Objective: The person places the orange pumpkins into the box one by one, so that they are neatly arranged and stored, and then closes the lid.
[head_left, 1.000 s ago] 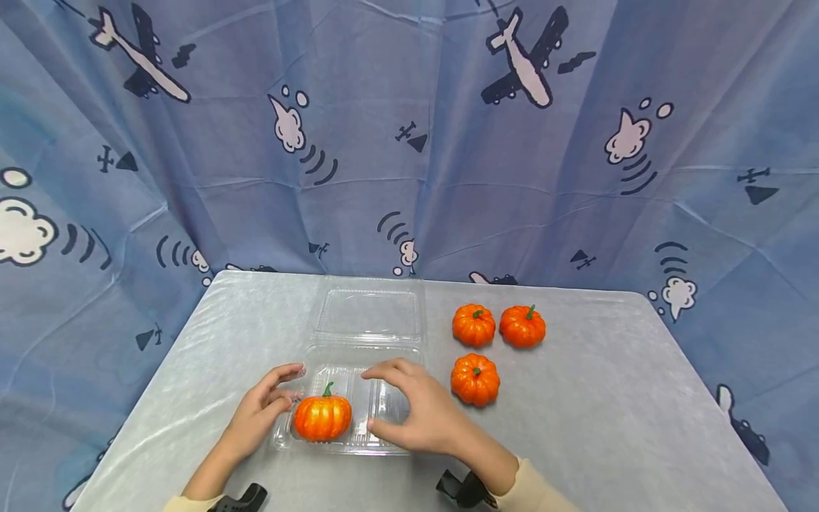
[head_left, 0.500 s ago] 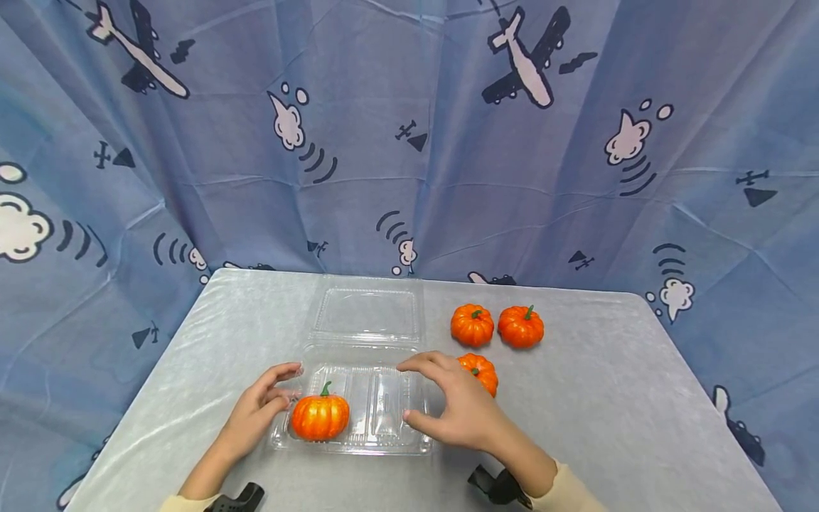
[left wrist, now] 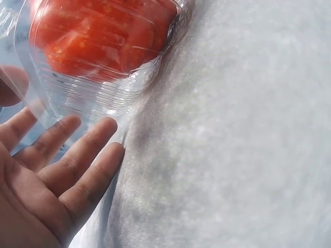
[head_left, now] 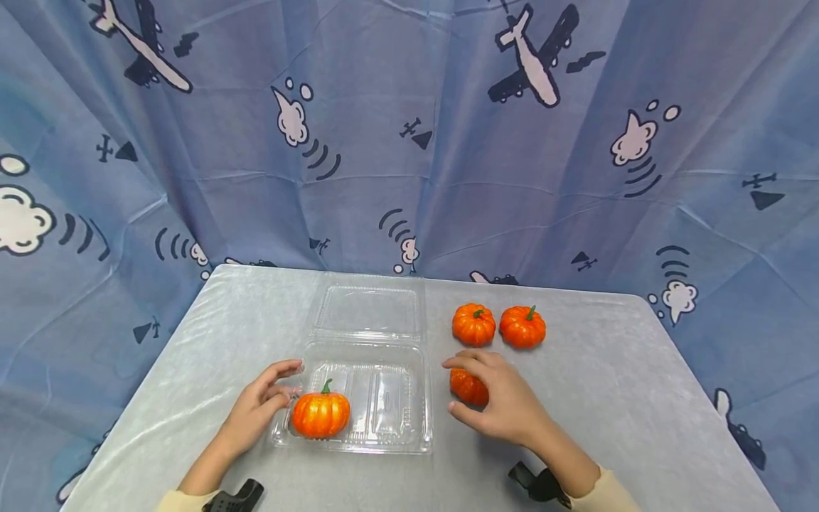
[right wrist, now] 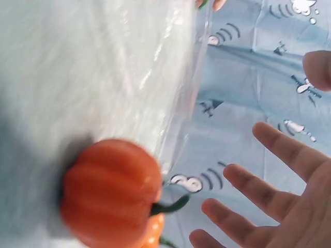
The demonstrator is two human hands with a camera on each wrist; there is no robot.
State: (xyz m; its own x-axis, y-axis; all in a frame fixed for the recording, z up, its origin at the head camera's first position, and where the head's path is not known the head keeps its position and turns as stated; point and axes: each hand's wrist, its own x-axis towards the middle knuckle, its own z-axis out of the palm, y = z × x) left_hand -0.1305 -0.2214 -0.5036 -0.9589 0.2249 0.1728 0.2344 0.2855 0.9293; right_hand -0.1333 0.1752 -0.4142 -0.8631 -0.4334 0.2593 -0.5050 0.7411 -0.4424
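Observation:
My left hand [head_left: 252, 414] is at the left rim of a clear plastic clamshell box [head_left: 419, 398]. In the left wrist view its fingers [left wrist: 85, 150] lie fairly straight, tips close to the box's ribbed wall, with the thumb apart from them. Inside the box, on its left side, sits an orange pumpkin [head_left: 321, 414] with its green stem up. My right hand [head_left: 508, 402] hovers with spread fingers over a second pumpkin [head_left: 467, 386], partly hiding it in the head view. In the right wrist view, a gap shows between those fingers [right wrist: 297, 155] and the pumpkin.
Two more orange pumpkins [head_left: 473, 324] [head_left: 522, 327] stand side by side farther back, right of the box. The box's lid [head_left: 370, 313] lies open toward the back edge of the pale cloth-covered table [head_left: 608, 370]. A blue printed curtain [head_left: 358, 142] hangs behind.
My right hand has moved right from above the box to the nearest loose pumpkin, fingers spread throughout. The left hand stays at the box's left rim, and the pumpkin inside stays put.

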